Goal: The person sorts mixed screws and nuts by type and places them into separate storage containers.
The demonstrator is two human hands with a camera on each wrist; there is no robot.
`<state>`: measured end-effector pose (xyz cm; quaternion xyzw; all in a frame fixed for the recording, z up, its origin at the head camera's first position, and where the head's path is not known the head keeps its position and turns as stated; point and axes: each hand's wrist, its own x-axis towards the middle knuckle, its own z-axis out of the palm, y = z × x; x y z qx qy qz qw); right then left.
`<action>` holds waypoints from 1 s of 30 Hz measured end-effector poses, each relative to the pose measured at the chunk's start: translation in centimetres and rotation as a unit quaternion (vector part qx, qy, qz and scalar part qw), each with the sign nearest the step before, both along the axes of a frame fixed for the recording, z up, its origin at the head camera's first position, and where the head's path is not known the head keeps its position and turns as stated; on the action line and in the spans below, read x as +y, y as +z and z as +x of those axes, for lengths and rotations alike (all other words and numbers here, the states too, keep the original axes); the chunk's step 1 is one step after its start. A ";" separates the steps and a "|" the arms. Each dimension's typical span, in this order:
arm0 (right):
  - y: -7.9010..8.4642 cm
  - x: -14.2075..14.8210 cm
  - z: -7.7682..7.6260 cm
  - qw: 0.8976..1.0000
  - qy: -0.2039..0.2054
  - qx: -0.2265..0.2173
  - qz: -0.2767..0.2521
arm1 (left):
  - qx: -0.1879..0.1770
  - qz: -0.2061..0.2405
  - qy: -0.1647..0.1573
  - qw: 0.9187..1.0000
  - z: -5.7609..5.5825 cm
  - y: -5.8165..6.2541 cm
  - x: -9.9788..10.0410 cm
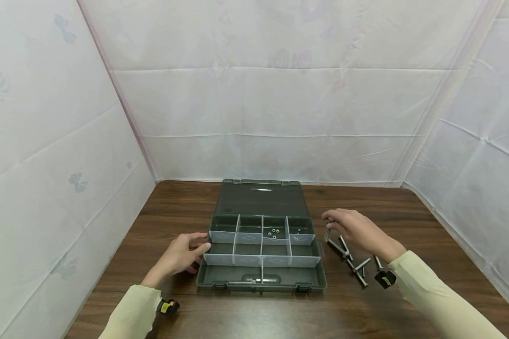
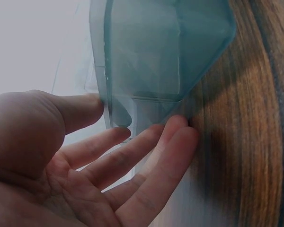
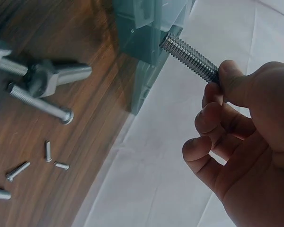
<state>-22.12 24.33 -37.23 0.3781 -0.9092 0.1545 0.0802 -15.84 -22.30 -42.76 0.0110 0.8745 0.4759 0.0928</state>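
Note:
A dark translucent divided organizer box lies on the table with its lid folded back. My left hand is at its left side; in the left wrist view, thumb and fairly straight fingers touch the box wall. To the right of the box, my right hand holds up a thick threaded bolt, pinched between thumb and fingertips. The hand hides the bolt's head end. Several loose bolts of differing sizes lie below that hand. Small nuts sit in a back compartment.
The wooden table carries the box in its middle. White sheeting stands at the back and both sides. A black wrist device is on the right arm, another on the left.

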 end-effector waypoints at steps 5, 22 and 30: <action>0.8 -1.5 0.0 1.000 0.021 0.002 0.002 | 0.002 -0.002 0.001 1.000 -0.1 0.0 -0.1; 3.2 -8.0 0.6 0.993 0.115 -0.014 -0.029 | 0.006 -0.004 0.002 1.000 -0.2 -0.2 -0.4; 3.5 -10.4 0.9 0.985 0.162 -0.046 -0.035 | 0.004 -0.005 0.004 1.000 -0.2 -0.1 -0.6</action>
